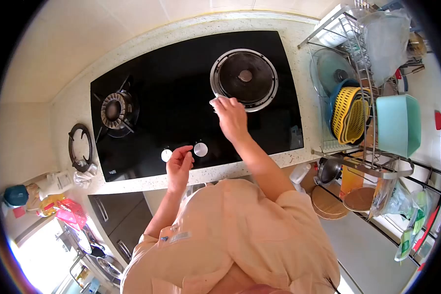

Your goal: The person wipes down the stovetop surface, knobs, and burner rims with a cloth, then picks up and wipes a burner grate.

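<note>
A black glass cooktop (pixel 171 93) lies in front of me. My right hand (pixel 230 115) is closed on a small whitish wipe (pixel 214 101) at the lower left edge of the round electric plate (pixel 245 78), which has a silver ring. Near the front edge, my left hand (pixel 180 164) hovers between two white knobs, the left knob (pixel 166 155) and the right knob (pixel 201 149). Its fingers are curled together, and whatever they hold, if anything, is hidden. On the left stands a gas burner (pixel 113 110) with its pan support.
A loose black pan support (pixel 80 147) and a crumpled cloth (pixel 85 175) are on the left counter. At right, a wire dish rack (pixel 367 161) holds yellow baskets (pixel 350 115), a glass lid (pixel 332 68) and a mint-green container (pixel 398 125). The counter edge runs before my body.
</note>
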A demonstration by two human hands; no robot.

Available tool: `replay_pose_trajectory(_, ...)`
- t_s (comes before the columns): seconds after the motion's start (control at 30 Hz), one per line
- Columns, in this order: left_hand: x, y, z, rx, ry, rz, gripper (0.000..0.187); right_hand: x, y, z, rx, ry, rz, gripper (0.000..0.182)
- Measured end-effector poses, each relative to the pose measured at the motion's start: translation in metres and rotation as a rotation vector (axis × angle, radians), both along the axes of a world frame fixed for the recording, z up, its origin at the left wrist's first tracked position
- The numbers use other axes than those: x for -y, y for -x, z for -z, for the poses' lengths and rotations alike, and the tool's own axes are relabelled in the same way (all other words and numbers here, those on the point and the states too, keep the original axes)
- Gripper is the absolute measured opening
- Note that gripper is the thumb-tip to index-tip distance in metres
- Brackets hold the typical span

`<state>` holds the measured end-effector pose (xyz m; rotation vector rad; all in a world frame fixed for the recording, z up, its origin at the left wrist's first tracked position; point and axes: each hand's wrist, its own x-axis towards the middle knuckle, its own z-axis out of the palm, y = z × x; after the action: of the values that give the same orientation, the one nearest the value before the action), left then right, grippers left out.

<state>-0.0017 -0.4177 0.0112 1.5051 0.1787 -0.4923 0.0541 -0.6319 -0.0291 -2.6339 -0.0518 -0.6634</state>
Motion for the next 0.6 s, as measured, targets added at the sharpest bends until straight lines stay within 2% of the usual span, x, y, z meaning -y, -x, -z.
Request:
replay_pose_trajectory(0.03,0.002,0.0,0.0,0.001,-0.013,-0.005,0.017,-0.003,-0.008,0.017,-0.048,0.094,0.049,0.016)
replay_pose_trajectory(0.1,0.004,-0.001,0.0,-0.001,-0.036,-0.01,0.017,0.002,-0.003,0.015,-0.084,0.119,0.124,0.017)
replay_pose_trajectory(0.17,-0.004,0.0,0.003,-0.041,-0.032,-0.003,0.017,0.017,0.016,0.014,-0.047,0.076,0.122,0.019)
replay_pose_trajectory(0.27,-0.005,-0.006,0.005,-0.055,-0.037,-0.019,0.017,0.03,0.039,0.012,-0.009,0.168,0.189,0.019)
replay_pose_trajectory(0.4,-0.007,-0.012,0.011,-0.077,-0.086,0.003,0.017,0.011,0.01,0.021,-0.024,0.004,0.111,0.019)
replay_pose_trajectory(0.5,0.002,-0.017,0.007,-0.079,-0.046,0.035,0.018,0.031,0.023,0.013,-0.069,-0.004,0.064,0.021)
replay_pose_trajectory(0.6,0.007,-0.021,0.013,-0.062,-0.024,0.05,0.017,0.07,0.051,0.015,-0.079,0.093,0.056,0.024)
